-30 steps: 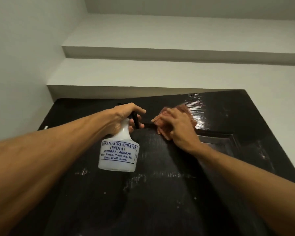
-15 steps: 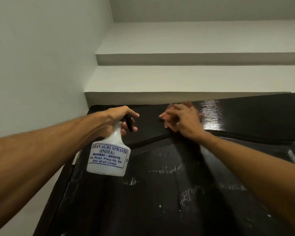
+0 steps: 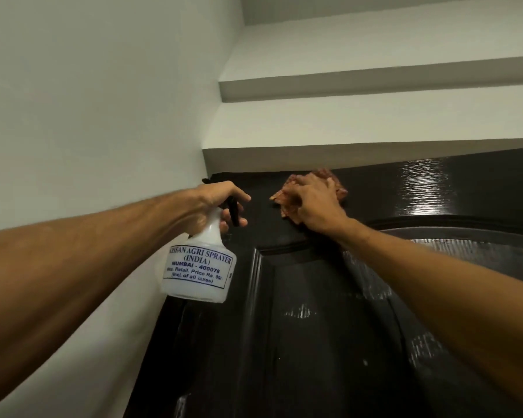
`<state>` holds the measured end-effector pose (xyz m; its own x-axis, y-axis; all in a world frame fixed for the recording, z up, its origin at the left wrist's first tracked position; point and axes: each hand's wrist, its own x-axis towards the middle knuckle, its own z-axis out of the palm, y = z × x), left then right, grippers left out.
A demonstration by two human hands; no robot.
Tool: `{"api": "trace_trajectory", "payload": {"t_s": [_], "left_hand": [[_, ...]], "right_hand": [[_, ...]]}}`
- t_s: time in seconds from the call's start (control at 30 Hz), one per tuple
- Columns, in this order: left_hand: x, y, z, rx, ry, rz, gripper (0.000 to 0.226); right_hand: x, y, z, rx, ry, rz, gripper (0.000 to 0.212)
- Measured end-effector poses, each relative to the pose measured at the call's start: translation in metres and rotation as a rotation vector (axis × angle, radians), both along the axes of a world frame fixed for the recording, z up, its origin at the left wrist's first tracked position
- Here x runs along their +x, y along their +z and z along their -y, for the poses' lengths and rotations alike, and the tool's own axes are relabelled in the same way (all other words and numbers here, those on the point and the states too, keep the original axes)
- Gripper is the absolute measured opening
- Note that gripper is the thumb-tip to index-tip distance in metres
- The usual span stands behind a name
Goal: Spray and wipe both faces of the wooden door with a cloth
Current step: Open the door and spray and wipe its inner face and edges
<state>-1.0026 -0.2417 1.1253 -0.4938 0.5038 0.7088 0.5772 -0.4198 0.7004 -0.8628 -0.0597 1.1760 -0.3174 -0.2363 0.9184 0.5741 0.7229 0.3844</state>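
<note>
Where the door (image 3: 329, 342) meets the wall (image 3: 73, 116), a spray bottle (image 3: 198, 267) is held by its neck in the closed grip of the left hand (image 3: 218, 200); a cloth (image 3: 286, 203) is clutched against the door's top by the right hand (image 3: 317, 206).

Two bare forearms reach up and forward, the left hand (image 3: 215, 200) gripping the neck of a spray bottle (image 3: 198, 270) with the index finger extended, the right hand (image 3: 314, 203) palm down, fingers bent over a bunched cloth (image 3: 286, 203).
</note>
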Motion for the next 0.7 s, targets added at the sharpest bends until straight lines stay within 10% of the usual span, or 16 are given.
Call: {"api": "trace_trajectory", "payload": {"t_s": [0.13, 0.3, 0.43, 0.7], "left_hand": [[-0.021, -0.006, 0.003, -0.019, 0.036, 0.004, 0.024], [-0.036, -0.013, 0.005, 0.013, 0.059, 0.025, 0.021], [-0.048, -0.014, 0.016, 0.042, 0.089, -0.006, 0.023], [-0.045, -0.006, 0.028, 0.050, 0.072, -0.073, 0.019]], "right_hand": [[-0.052, -0.064, 0.017, 0.128, -0.015, 0.463, 0.063], [-0.028, -0.033, -0.002, 0.097, -0.061, 0.161, 0.063], [-0.069, -0.056, 0.017, 0.152, -0.054, 0.454, 0.063], [-0.136, 0.052, 0.048, 0.083, -0.028, 0.129, 0.044]]}}
